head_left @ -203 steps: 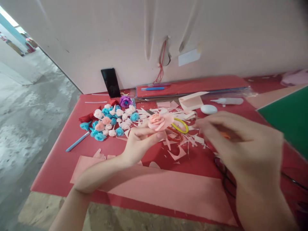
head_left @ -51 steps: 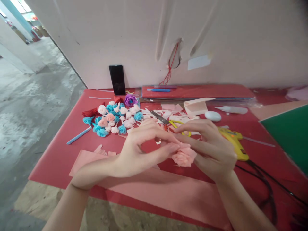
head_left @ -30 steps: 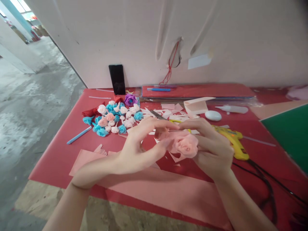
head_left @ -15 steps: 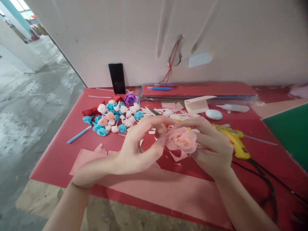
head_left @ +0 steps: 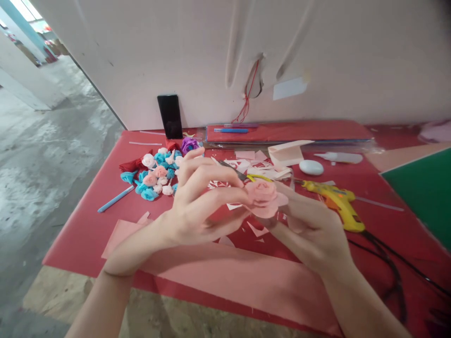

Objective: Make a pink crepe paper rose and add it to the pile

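Note:
A pink paper rose (head_left: pixel 265 196) is held up over the middle of the table, its layered petals facing up toward me. My left hand (head_left: pixel 200 202) pinches the rose's left edge between thumb and fingers. From below and to the right, my right hand (head_left: pixel 310 225) grips its base; the fingertips there are partly hidden by the petals. Below the hands lies a long sheet of pink paper (head_left: pixel 232 277). Just behind the rose, scissors with yellow handles (head_left: pixel 259 178) rest among white and pink paper scraps (head_left: pixel 246 165).
Finished paper flowers (head_left: pixel 155 176) in blue, white and pink are heaped at the left. A yellow hot glue gun (head_left: pixel 341 204) with its cable lies at the right, near a white oval object (head_left: pixel 311 167) and a small bottle (head_left: pixel 341 157). A phone (head_left: pixel 170 116) leans on the wall.
The rose has tipped upward and shifted slightly left. My left hand has turned, its fingers now closing on the petals, and my right hand has moved round beneath the flower.

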The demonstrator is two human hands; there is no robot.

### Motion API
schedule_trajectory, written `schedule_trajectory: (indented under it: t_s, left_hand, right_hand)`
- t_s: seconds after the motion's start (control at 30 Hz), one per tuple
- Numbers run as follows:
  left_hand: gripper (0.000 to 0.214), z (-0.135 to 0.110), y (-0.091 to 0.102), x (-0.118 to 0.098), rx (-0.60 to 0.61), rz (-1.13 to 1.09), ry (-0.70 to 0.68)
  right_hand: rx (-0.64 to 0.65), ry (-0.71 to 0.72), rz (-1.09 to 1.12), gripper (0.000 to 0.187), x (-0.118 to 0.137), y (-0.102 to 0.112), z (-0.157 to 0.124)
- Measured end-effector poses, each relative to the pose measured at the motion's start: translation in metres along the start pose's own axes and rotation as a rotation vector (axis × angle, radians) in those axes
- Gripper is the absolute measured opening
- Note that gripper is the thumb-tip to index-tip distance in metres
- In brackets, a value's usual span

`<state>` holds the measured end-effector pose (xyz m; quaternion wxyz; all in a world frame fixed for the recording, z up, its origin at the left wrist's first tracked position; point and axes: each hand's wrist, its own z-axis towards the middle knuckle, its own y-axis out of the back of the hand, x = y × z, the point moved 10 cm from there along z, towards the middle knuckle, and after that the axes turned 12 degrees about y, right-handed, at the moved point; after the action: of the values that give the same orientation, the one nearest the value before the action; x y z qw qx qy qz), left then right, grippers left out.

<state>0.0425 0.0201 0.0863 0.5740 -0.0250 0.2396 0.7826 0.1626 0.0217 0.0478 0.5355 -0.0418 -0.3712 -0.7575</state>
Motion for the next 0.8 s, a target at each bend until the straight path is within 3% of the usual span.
schedule_trajectory:
  t_s: [0.17,0.4,0.6,0.8]
  left_hand:
    - [0.009,-0.001,-0.002,0.002,0.036,-0.006,0.03]
    - [0.012,0.001,0.0,0.003,0.05,-0.088,0.045]
    - [0.015,0.0,0.005,0.0,-0.03,-0.053,0.041]
    - [0.022,0.0,0.004,-0.001,0.006,-0.022,0.048]
  right_hand:
    - [0.045,-0.009,0.022,0.02,0.005,-0.005,0.003]
    - [0.008,-0.029,-0.026,0.021,0.008,-0.001,0.002]
    - [0.004,0.001,-0.087,0.018,0.016,-0.001,0.001]
    - [-0.014,-0.014,-0.083,0.022,0.023,0.0,0.001]
